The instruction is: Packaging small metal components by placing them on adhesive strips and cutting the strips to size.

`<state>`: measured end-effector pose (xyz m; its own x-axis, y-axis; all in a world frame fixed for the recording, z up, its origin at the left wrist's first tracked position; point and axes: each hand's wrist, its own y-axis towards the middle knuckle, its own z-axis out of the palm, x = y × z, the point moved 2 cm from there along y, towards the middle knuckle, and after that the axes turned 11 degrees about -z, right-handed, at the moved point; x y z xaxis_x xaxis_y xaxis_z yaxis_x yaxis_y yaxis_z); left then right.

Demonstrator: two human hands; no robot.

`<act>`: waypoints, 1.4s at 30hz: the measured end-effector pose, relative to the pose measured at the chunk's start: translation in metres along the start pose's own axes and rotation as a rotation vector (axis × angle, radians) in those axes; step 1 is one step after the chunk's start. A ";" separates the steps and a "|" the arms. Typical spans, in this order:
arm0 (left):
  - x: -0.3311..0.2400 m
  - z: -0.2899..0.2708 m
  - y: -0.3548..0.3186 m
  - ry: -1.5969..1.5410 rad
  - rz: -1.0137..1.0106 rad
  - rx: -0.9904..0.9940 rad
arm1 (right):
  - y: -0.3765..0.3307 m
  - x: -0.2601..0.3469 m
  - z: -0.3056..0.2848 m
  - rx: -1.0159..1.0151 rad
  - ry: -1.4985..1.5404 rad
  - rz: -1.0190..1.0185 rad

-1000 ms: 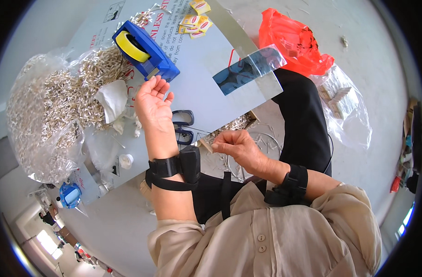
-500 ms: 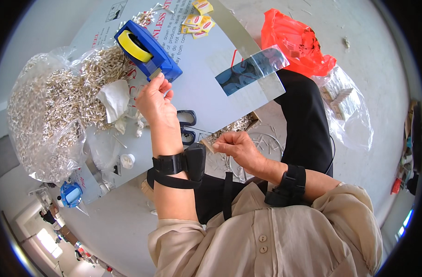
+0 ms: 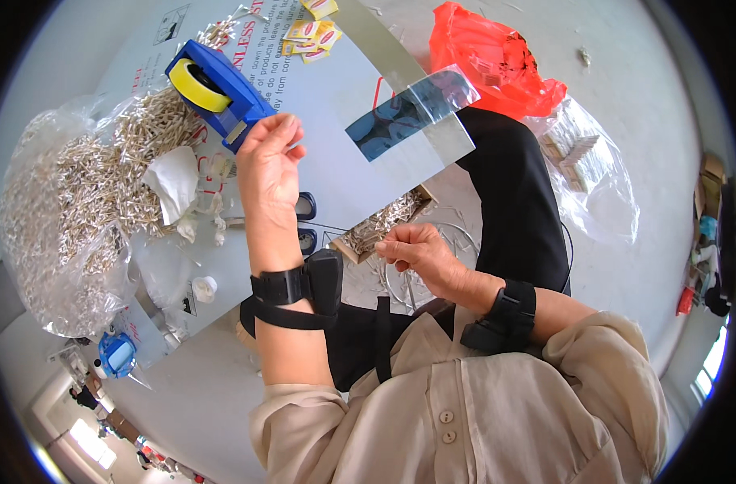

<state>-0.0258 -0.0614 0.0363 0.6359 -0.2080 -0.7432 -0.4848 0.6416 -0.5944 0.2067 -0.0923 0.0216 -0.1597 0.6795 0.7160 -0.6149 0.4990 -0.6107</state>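
My left hand (image 3: 271, 161) is raised just beside the front end of a blue tape dispenser (image 3: 243, 110) with a roll of yellow tape (image 3: 197, 87). Its thumb and fingertips are pinched together; anything between them is too small to make out. Lower and to the right, my right hand (image 3: 423, 256) also pinches, at the near edge of an open box of cotton swabs (image 3: 388, 219). Whatever its fingertips may hold is hidden. Dark-handled scissors (image 3: 306, 206) lie partly behind my left wrist.
A large clear bag of cotton swabs (image 3: 70, 218) fills the table's left, with white tissue (image 3: 173, 184) beside it. Small yellow packets (image 3: 310, 36) lie at the back. A red plastic bag (image 3: 493, 60) and a clear bag of white packs (image 3: 573, 153) are at the right.
My left hand has come away from the dispenser's front end toward the right. The small beige bundle that showed in my right fingers no longer shows. The whole view has shifted slightly.
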 end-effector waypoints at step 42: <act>0.035 0.026 0.049 0.391 0.248 -0.193 | 0.031 -0.008 -0.022 -0.261 0.000 -0.177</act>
<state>-0.0117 -0.0180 -0.0114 0.2321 -0.3514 -0.9070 -0.7187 0.5664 -0.4034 0.2062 -0.0704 -0.0108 -0.0679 0.5695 0.8192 -0.4140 0.7310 -0.5425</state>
